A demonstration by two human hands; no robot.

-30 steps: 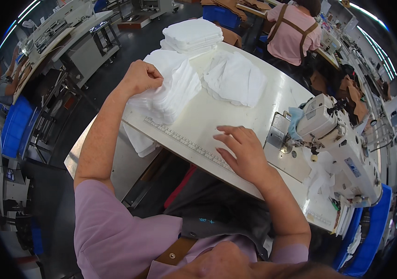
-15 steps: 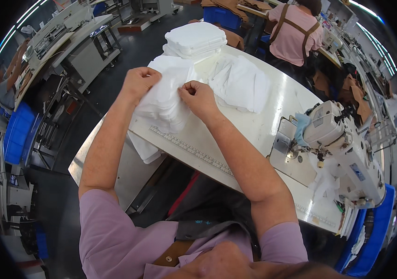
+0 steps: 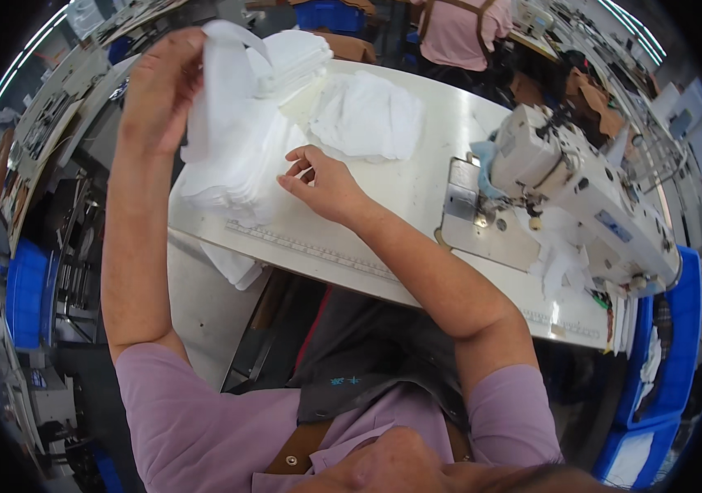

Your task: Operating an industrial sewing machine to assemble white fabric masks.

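My left hand (image 3: 158, 90) is raised over the table's left side, fingers pinched on the edge of a white fabric sheet (image 3: 223, 70) that hangs and curls beside it. Beneath is a thick stack of white pieces (image 3: 236, 181). My right hand (image 3: 314, 181) is just right of this stack, fingers bent but apart, with no piece visible in them. Behind sits another white stack (image 3: 293, 59); a loose white pile (image 3: 363, 115) lies to the right. A printed ruler strip (image 3: 301, 242) runs along the front of the white table (image 3: 441, 103).
A white sewing machine (image 3: 548, 164) with pale blue cloth stands on the right, scraps beside it. Blue bins (image 3: 655, 394) line the right; another blue bin (image 3: 26, 292) is at left. A co-worker in pink (image 3: 453, 37) sits beyond the table among brown pieces (image 3: 593, 103).
My left hand has lifted up and left, raising a sheet off the stack. My right hand went onto the stack beside it, then drew slightly back. The whole view has shifted.
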